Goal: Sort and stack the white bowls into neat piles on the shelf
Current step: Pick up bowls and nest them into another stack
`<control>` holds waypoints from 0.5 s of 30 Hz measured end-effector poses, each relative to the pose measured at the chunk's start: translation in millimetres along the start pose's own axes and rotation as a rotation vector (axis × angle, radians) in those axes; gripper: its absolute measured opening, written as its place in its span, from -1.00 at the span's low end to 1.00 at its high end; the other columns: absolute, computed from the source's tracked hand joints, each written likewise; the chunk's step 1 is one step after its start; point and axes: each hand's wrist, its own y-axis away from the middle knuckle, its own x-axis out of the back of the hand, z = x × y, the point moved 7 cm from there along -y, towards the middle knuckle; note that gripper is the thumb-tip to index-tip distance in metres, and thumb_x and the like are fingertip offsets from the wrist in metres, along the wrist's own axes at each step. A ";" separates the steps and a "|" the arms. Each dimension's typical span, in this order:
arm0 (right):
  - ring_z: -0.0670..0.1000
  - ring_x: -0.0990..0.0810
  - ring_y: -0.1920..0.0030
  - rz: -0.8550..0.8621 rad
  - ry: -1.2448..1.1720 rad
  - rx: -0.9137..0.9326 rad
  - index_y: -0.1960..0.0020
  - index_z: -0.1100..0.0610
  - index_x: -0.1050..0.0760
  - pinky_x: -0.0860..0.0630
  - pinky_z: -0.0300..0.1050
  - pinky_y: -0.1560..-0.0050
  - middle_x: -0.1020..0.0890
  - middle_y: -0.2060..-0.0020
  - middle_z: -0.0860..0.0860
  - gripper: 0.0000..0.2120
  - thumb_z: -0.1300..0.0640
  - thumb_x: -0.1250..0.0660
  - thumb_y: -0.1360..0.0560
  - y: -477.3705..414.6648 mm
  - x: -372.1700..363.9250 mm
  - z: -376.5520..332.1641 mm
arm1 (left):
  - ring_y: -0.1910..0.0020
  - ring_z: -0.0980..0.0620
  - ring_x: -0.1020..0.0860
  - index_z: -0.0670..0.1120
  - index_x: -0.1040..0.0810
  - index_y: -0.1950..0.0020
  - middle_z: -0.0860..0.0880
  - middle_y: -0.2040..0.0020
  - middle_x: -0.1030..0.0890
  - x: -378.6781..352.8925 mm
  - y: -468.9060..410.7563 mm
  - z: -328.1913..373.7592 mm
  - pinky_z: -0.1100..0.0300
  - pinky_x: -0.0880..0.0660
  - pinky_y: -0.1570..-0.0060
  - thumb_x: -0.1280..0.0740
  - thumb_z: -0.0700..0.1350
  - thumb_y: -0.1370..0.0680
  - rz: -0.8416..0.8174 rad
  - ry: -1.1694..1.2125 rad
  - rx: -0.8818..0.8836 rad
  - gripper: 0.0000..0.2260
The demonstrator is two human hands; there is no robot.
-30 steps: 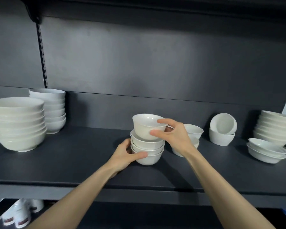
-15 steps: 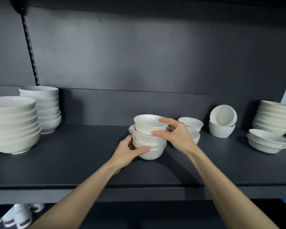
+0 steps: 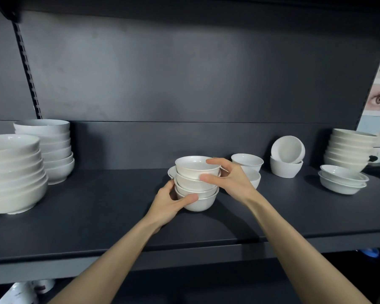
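Observation:
A pile of several small white bowls (image 3: 196,189) stands at the middle of the dark shelf (image 3: 97,216). Its top bowl (image 3: 195,166) sits nested in the pile. My right hand (image 3: 228,179) grips that top bowl from the right, thumb on its front and fingers over the rim. My left hand (image 3: 169,200) holds the pile's bottom bowl from the left, thumb across its front. A small plate edge (image 3: 171,172) peeks out behind the pile.
Two tall piles of large bowls (image 3: 13,172) (image 3: 53,150) stand at the left. To the right are two small bowls (image 3: 249,165), a tilted bowl on another (image 3: 286,159), shallow dishes (image 3: 342,181) and a tall pile (image 3: 349,150). Cups show below the shelf (image 3: 20,290).
The top bowl, held higher a second ago, has come down and sits deeper in the pile. Both hands stay on the pile; the view shifted slightly right.

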 end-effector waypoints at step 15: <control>-0.09 -0.45 -0.33 0.151 0.040 0.002 -0.42 0.01 -0.36 -0.35 -0.27 -0.15 -0.45 -0.35 -0.13 -0.40 0.00 -0.47 -0.43 23.0 50.0 1.1 | -0.19 0.19 -0.55 0.05 -0.44 -0.30 0.16 -0.17 -0.61 0.0 -2.8 -7.9 0.22 -0.49 -0.18 -0.56 0.12 -0.19 -0.009 0.006 0.033 -0.28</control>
